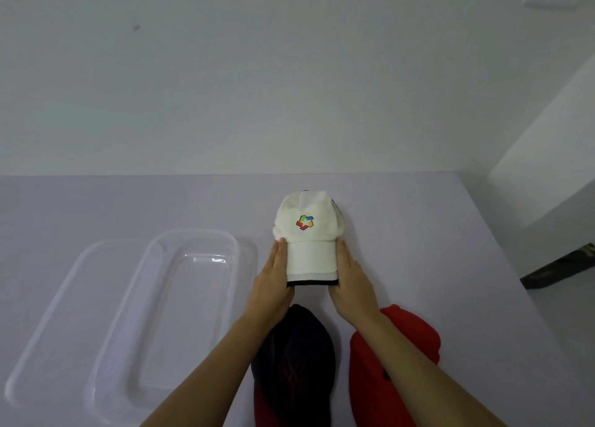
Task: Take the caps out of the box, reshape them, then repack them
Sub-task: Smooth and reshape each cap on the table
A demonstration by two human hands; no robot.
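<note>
A cream cap (308, 233) with a colourful logo tops a small stack of caps on the lilac table; a white brim and a black brim edge show beneath it. My left hand (273, 278) presses the brims' left side and my right hand (349, 281) presses the right side. Close to me, a dark navy cap (294, 365) with a red brim lies under my left forearm. A red cap (389, 368) lies under my right forearm. The clear plastic box (180, 314) stands empty on the left.
The box's clear lid (54, 323) lies flat beside and partly under the box at the far left. The lilac table (450, 265) ends at a white wall behind and drops off on the right, where a dark object (560, 268) shows below.
</note>
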